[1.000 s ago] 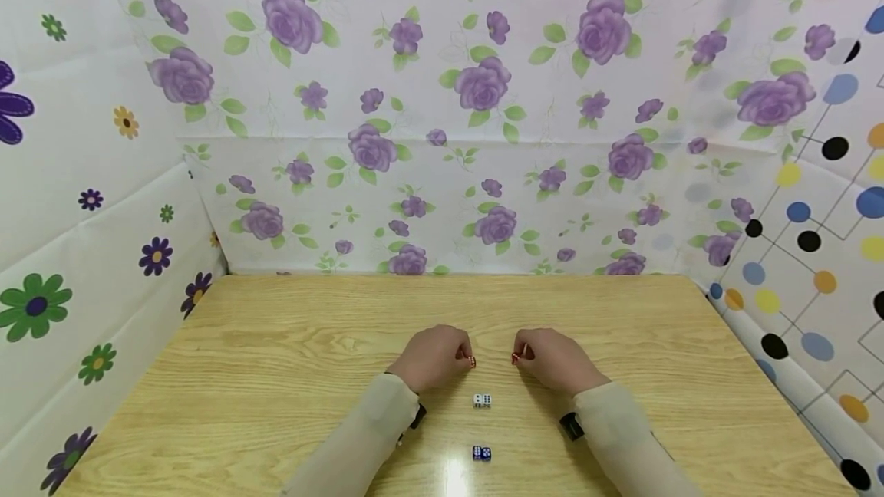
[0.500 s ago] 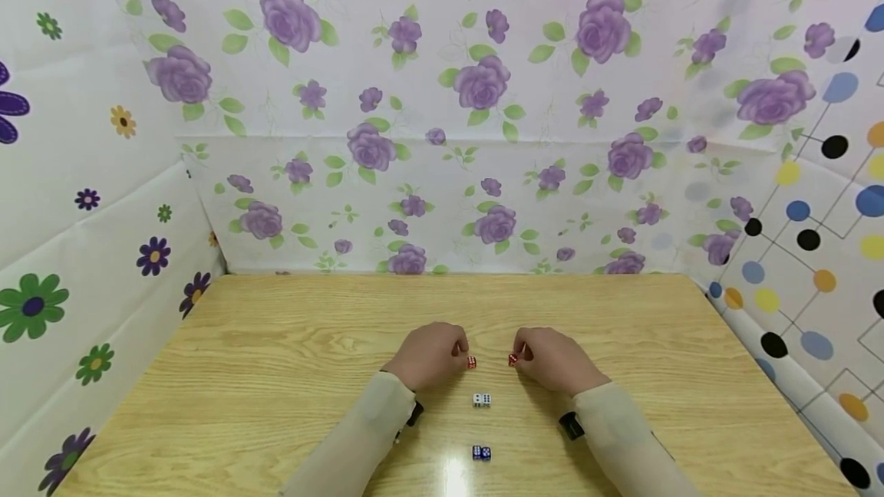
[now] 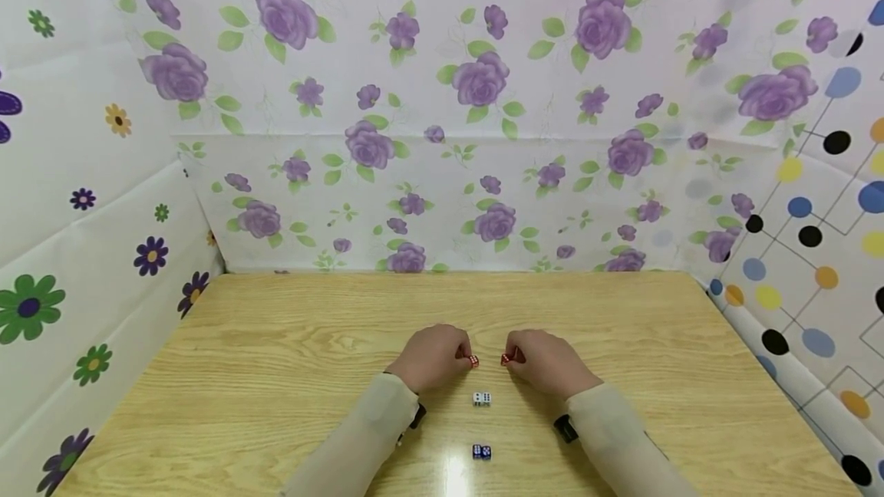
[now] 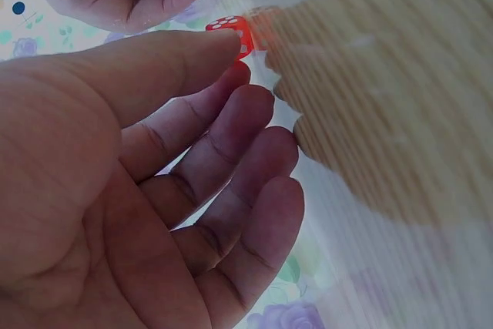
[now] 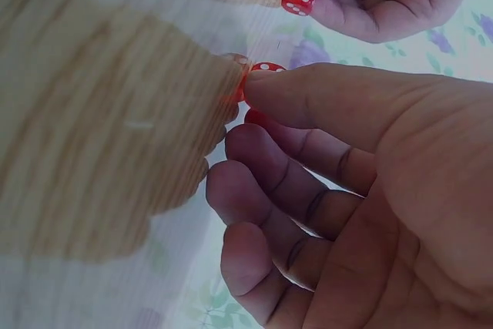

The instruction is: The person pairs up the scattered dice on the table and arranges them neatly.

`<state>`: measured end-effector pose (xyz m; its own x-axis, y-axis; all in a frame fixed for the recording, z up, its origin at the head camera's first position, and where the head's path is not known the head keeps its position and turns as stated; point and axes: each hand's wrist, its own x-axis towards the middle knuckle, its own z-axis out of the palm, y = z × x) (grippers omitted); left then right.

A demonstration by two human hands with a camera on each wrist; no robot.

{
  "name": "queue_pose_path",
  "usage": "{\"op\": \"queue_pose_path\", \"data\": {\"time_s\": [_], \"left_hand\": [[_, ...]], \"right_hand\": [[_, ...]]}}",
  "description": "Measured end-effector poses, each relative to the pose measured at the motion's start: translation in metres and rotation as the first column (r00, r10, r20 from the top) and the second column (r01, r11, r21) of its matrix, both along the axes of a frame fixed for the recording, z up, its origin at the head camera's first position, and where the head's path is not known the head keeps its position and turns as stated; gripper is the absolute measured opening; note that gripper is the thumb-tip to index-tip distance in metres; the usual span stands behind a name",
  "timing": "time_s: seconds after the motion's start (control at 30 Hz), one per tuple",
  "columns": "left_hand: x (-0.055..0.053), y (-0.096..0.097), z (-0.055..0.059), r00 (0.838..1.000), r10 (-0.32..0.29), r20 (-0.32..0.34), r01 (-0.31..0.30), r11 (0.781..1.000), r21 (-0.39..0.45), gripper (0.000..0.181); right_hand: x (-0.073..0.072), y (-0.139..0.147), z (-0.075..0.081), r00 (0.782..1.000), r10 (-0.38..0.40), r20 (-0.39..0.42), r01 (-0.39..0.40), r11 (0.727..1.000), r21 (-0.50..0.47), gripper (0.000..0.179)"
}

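Note:
Two small red dice with white pips are on the table in the head view, a short gap apart. My left hand (image 3: 432, 357) pinches the left red die (image 3: 473, 361) between thumb and index finger. The other red die (image 3: 506, 360) is pinched the same way by my right hand (image 3: 550, 361). In the left wrist view the thumb covers part of the near red die (image 4: 231, 32), and the remaining fingers curve loosely below. The right wrist view likewise has the thumb over much of its red die (image 5: 266, 67).
A pair of white dice (image 3: 477, 399) sits side by side between the forearms. Closer to me is a pair of blue dice (image 3: 477, 452), also together. The wooden table (image 3: 290, 328) is bordered by patterned cloth walls (image 3: 442, 198) at the back and sides.
My right hand has shifted left with its red die, narrowing the gap to the other one. The left hand has barely moved. The white and blue dice stay put.

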<state>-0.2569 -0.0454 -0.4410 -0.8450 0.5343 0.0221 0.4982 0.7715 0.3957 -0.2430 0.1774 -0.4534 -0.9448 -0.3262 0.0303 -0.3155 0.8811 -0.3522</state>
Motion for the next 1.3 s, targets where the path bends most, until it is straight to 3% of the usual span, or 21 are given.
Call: {"op": "queue_pose_path", "data": {"time_s": [0.8,1.0,1.3], "left_hand": [[0.0022,0.0037,-0.0022,0.999,-0.020,-0.041,0.019,1.000,-0.017,0.010],[0.0035,0.0051,-0.0003,0.999,-0.016,-0.030,0.016,1.000,-0.009,0.009],[0.0020,0.0020,-0.0005,1.000,0.010,-0.007,-0.010,1.000,0.001,0.012]], "right_hand": [[0.0025,-0.0074,0.0035,0.999,0.040,-0.016,-0.040,0.999,0.004,0.011],[0.0012,-0.0097,0.0035,0.998,0.055,0.003,-0.055,0.998,-0.014,0.010],[-0.0042,-0.0014,0.0088,0.997,0.020,0.070,-0.017,0.999,-0.042,0.011]]}}
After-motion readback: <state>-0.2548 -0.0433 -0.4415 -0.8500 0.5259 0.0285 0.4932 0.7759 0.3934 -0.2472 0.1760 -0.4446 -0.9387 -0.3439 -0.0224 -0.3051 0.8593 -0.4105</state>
